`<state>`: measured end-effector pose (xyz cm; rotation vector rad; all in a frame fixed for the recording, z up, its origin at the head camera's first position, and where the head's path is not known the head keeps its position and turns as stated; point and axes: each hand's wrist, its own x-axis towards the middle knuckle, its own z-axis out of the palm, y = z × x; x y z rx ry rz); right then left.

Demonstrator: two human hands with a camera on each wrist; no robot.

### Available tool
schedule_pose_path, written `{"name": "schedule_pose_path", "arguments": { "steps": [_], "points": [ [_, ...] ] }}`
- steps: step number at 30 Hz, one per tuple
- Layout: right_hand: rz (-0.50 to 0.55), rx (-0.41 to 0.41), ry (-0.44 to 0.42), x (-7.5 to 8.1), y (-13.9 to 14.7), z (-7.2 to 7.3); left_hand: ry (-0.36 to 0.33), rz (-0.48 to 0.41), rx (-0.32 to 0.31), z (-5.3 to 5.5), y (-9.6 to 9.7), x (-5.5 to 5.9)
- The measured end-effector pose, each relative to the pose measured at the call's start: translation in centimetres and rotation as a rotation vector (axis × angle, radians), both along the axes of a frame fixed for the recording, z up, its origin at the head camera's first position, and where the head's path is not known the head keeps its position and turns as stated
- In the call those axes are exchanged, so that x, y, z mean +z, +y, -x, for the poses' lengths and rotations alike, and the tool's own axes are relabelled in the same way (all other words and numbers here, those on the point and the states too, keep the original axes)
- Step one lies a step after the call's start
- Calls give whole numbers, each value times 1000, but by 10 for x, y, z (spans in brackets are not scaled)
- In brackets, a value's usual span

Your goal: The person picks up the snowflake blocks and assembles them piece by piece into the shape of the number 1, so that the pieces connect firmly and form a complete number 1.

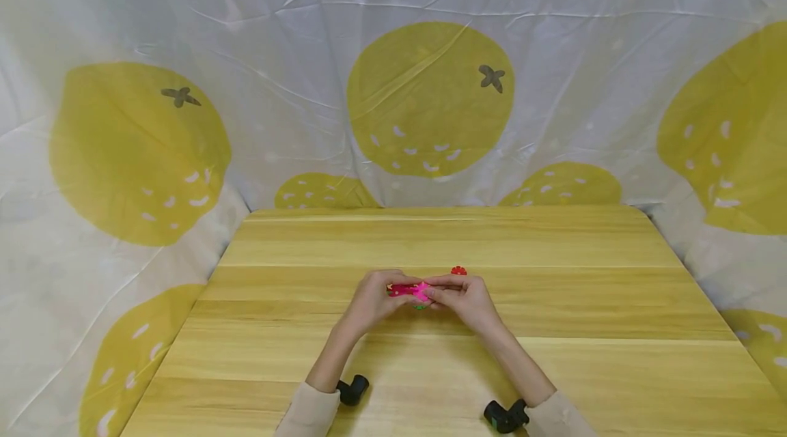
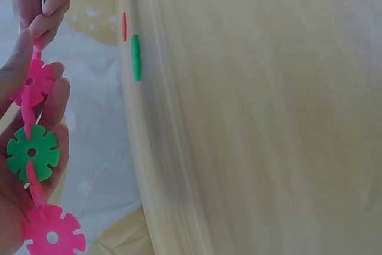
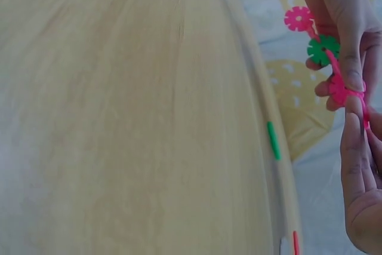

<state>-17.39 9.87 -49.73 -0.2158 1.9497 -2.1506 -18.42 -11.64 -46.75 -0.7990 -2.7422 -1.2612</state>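
Observation:
A chain of slotted plastic snowflake discs, pink with one green disc (image 2: pixel 33 153) among them, lies along my left hand (image 1: pixel 371 304). My left thumb and fingers pinch a pink disc (image 2: pixel 37 82) near the upper end of that chain. At the same end, my right hand (image 1: pixel 472 302) pinches a pink piece (image 3: pixel 366 114) edge-on against it. Both hands meet above the table. The lowest pink disc (image 2: pixel 55 234) hangs free in the left wrist view. My right fingers partly hide the joint between the pieces.
On the wooden table (image 1: pixel 615 300) beyond my hands lie a red disc (image 1: pixel 458 271) and a loose green disc (image 2: pixel 136 58). A whitish piece (image 3: pixel 283 246) shows beside the red one. Black wrist devices (image 1: pixel 507 416) sit at both forearms. A lemon-print curtain (image 1: pixel 553 95) stands behind.

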Motion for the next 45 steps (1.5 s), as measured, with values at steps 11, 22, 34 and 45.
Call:
{"name": "schedule_pose_path", "arguments": {
  "steps": [11,22,34,45],
  "points": [
    [-9,28,5,2,2,1,-30,-6,17,-2,-2,3],
    [-12,8,20,4,15,8,-47,21,93,1,-13,5],
    [-138,-51,-43,5,42,19,-106,-8,139,-1,-25,3],
    [-243,87,21,-3,32,22,-127,6,105,3,-27,-1]
  ]
}}
